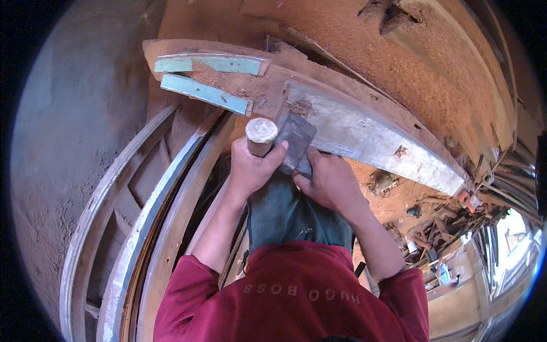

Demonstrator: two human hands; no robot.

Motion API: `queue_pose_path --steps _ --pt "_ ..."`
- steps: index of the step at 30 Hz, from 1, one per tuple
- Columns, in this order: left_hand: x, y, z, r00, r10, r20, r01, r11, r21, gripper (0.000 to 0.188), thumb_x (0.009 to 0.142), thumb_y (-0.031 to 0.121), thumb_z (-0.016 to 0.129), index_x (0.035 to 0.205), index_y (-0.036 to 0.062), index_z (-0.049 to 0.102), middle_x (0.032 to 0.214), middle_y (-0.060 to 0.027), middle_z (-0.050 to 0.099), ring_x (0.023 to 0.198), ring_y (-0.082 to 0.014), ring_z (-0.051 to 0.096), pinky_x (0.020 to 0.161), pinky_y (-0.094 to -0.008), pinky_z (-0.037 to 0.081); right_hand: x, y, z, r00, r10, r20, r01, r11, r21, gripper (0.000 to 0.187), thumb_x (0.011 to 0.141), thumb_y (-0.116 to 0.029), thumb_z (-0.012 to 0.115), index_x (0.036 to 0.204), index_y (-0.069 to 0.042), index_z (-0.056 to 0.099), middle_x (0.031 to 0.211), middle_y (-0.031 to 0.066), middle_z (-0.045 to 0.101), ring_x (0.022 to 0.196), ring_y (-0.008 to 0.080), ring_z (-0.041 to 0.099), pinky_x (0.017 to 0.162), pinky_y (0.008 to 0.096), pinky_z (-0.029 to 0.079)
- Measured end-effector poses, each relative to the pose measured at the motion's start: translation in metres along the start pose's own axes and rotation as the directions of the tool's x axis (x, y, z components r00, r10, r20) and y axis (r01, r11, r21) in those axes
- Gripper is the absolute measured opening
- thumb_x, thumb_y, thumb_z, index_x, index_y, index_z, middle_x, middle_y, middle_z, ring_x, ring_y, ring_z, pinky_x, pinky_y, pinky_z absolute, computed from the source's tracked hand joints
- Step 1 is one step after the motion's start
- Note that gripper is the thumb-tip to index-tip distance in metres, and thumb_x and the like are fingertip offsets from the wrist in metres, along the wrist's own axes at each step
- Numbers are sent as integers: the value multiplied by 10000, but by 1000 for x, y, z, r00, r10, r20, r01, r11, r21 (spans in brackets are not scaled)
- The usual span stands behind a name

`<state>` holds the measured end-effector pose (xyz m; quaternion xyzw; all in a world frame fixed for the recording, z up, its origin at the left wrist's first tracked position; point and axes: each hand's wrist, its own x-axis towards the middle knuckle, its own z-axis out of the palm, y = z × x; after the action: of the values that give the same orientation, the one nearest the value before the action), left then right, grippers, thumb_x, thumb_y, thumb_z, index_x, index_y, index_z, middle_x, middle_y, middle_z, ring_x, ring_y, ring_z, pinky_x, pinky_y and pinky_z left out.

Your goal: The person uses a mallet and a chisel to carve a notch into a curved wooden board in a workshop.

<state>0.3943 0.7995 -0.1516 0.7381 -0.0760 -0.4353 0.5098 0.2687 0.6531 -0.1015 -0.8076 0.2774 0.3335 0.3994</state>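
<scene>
My left hand (250, 168) is closed round a thick wooden handle (260, 148) with a pale, battered round end facing up. Its thumb lies along the edge of a dark grey rectangular block (297, 139). From the other side my right hand (333, 179) grips the block's lower edge, thumb and fingers bent onto it. Whether the handle and block are joined cannot be made out. Both are in front of my body, over the near end of a long whitish wooden beam (353, 134). The beam has cut slots, one with chips in it beside the block.
Two light-blue painted wood strips (205, 94) lie on a dusty plank at the far left. Curved wooden frames (108, 188) stand along the left wall. Sawdust (456, 85) covers the ground beyond. Scrap wood (436, 222) is heaped at right, near an orange-red tool (468, 200) by the beam's end.
</scene>
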Motion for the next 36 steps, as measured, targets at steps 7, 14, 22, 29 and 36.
queue_pose_path --steps 7,14,22,29,36 --pt "27 36 -15 981 76 176 -126 948 292 188 783 109 782 915 -3 709 805 -114 727 749 -164 698 688 -338 544 17 -36 60 973 171 -154 -80 878 471 465 780 -247 735 1107 41 574 834 290 671 844 483 663 793 524 539" --pt "27 32 -12 970 1 244 -75 953 294 206 805 109 769 966 -4 706 806 -112 723 768 -139 682 717 -328 532 -3 -11 41 975 176 -138 -112 917 383 508 787 -290 766 1154 3 573 865 271 695 873 458 688 794 527 559" --pt "8 31 -6 987 118 -109 -97 979 179 259 905 246 779 983 5 727 906 -2 720 814 -81 620 749 -285 513 -18 12 14 863 172 -476 29 922 386 367 795 -260 729 1002 16 604 790 288 658 810 463 673 734 516 542" --pt "-35 38 -2 993 23 116 -89 794 602 316 874 259 753 1073 15 717 946 -110 744 894 -179 690 818 -358 530 -134 152 28 551 577 -603 146 645 750 301 823 -245 679 923 33 618 738 228 630 678 383 637 665 447 507" --pt "-96 -9 87 812 -206 547 -415 456 787 463 954 319 556 1243 -43 537 1163 -335 621 1138 -470 607 914 -501 487 -333 321 233 441 849 -289 -317 449 835 523 800 -341 710 1215 -42 599 1087 277 681 1035 431 668 879 474 544"
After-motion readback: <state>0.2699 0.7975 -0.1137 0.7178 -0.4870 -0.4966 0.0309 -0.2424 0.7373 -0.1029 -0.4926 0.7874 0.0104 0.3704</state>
